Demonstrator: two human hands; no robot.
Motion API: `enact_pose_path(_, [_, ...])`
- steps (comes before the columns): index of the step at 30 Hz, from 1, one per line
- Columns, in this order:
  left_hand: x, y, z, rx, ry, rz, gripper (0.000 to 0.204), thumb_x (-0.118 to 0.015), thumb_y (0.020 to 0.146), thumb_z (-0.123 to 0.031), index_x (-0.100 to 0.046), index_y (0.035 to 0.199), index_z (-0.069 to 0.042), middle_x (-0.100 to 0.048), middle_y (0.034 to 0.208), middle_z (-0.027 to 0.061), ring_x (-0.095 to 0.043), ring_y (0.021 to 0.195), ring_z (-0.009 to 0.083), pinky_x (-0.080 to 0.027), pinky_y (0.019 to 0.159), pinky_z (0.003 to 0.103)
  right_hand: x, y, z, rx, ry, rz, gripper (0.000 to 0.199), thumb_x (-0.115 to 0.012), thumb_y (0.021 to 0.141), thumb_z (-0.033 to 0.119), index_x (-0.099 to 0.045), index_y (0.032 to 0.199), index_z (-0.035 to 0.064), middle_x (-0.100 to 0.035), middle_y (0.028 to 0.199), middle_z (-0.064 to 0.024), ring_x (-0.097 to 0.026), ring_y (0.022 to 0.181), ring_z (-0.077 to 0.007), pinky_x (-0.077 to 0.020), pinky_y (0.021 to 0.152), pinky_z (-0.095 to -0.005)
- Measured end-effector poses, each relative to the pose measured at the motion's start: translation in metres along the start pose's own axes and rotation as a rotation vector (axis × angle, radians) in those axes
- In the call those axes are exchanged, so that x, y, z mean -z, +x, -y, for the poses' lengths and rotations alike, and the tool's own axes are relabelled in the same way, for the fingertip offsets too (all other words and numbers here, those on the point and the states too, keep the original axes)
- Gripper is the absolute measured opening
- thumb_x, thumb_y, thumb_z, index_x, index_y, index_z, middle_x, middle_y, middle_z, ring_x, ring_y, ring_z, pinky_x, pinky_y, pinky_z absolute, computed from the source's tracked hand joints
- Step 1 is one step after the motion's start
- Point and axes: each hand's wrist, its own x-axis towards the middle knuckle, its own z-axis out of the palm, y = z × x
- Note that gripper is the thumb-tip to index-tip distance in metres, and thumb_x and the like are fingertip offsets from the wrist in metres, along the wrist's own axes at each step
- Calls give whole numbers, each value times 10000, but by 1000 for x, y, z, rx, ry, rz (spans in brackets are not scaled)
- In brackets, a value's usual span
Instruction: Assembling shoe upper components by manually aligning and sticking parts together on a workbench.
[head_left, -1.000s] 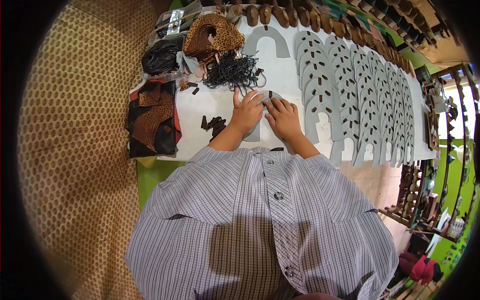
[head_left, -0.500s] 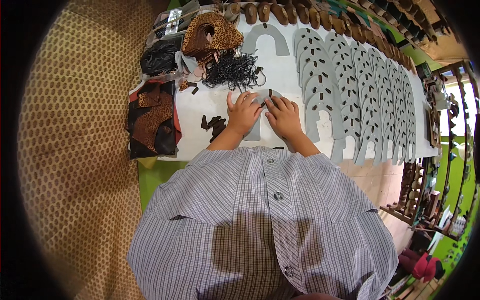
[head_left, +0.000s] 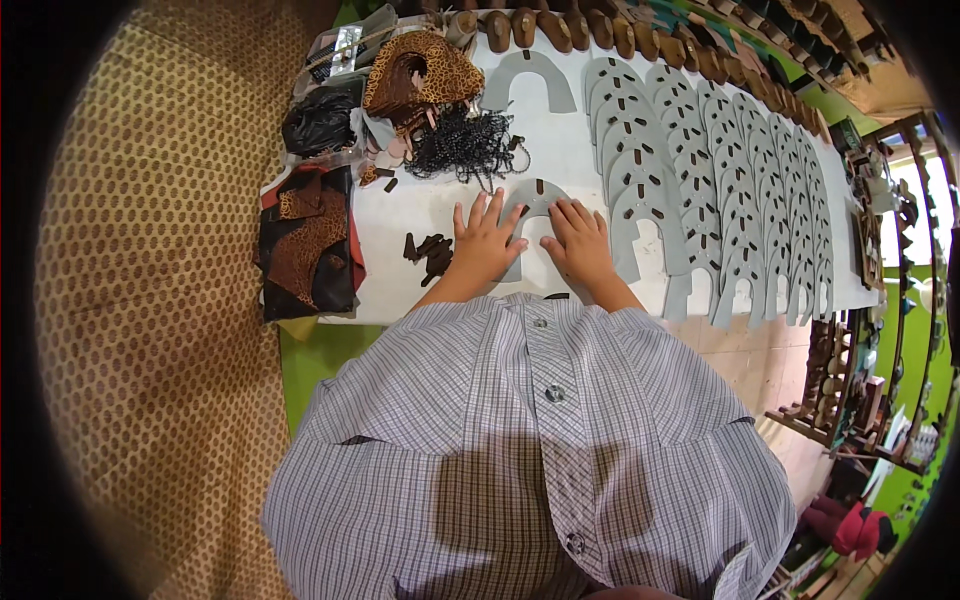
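Observation:
In front of me on the white table lies a grey U-shaped shoe-upper piece (head_left: 541, 199), its curve pointing away, with a small dark brown strip at the top of the curve. My left hand (head_left: 482, 242) rests by its left arm, fingers spread and stretched out. On the opposite arm my right hand (head_left: 581, 240) lies flat, fingers stretched forward and covering part of it. Neither hand grips anything. Left of my left hand sits a small pile of dark brown strips (head_left: 433, 254).
Overlapping rows of grey U-shaped pieces (head_left: 640, 180) with brown strips cover the right side. Wooden shoe lasts (head_left: 575, 30) line the back. A tangle of black beaded strands (head_left: 465, 142), a leopard-print stack (head_left: 455, 72) and leather scraps (head_left: 318, 235) lie left.
My hands have drawn apart and back from the top of the grey piece's curve. The left fingers have spread wider, and the brown strip at the top shows more fully.

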Motion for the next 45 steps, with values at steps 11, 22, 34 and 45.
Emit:
enact_pose_path(11, [6, -46, 0, -97, 73, 268, 704, -505, 813, -542, -322, 1383, -171, -263, 1454, 69, -224, 1342, 249, -107, 1056, 580, 19, -65, 2, -58, -130, 255, 639, -488, 844, 507, -357, 1366, 164, -278, 1454, -37, -206, 1361, -251, -96, 1065, -578])
enact_pose_path(22, [10, -57, 6, -303, 56, -151, 223, -640, 755, -298, -626, 931, -163, -559, 1155, -19, -424, 1214, 187, -215, 973, 620, 25, -70, -3, -22, -134, 63, 297, -561, 850, 244, -577, 1140, 180, -518, 1242, 26, -454, 1164, -154, -200, 1055, -527])
enact_pose_path(34, [29, -46, -16, -217, 22, -121, 58, -594, 724, -147, -615, 777, -134, -536, 1204, -6, -393, 1238, 222, -129, 992, 634, 27, -64, 1, -36, -88, -56, 203, -618, 764, 146, -632, 966, 163, -608, 1035, 35, -541, 1026, -161, -272, 1014, -516])
enact_pose_path(45, [91, 3, -67, -79, -252, -164, 75, -612, 726, -212, -599, 745, -141, -500, 1248, 17, -298, 1287, 273, -35, 1019, 619, 115, -58, -27, 8, 157, -189, 181, -637, 721, 78, -657, 895, 126, -630, 844, -3, -590, 852, -186, -364, 950, -463])
